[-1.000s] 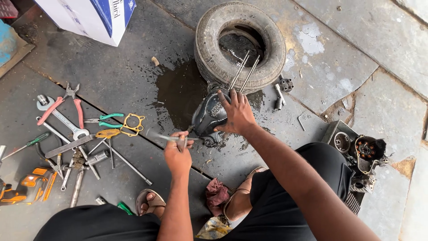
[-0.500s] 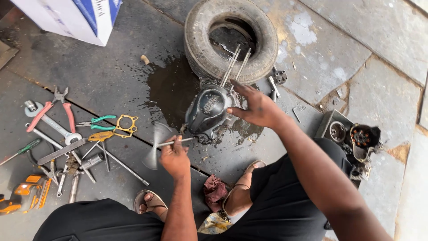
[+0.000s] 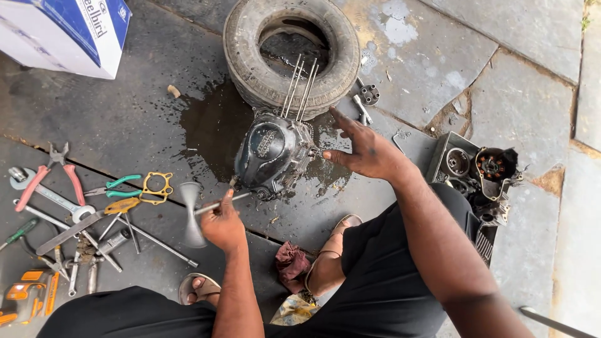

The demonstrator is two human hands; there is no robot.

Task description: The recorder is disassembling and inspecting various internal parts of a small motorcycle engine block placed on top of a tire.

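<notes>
Two hands are working: your left hand (image 3: 222,225) is gripping a T-handle wrench (image 3: 193,213), now blurring mid-spin at the engine casing (image 3: 272,153) below the tyre (image 3: 291,53); your right hand (image 3: 369,153) is lifting off, fingers spread

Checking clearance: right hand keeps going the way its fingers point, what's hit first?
Likely the engine case: the right hand is open beside it, fingers aimed left and up at its side. Height above it is unclear, so it might pass over towards the tyre.
</notes>
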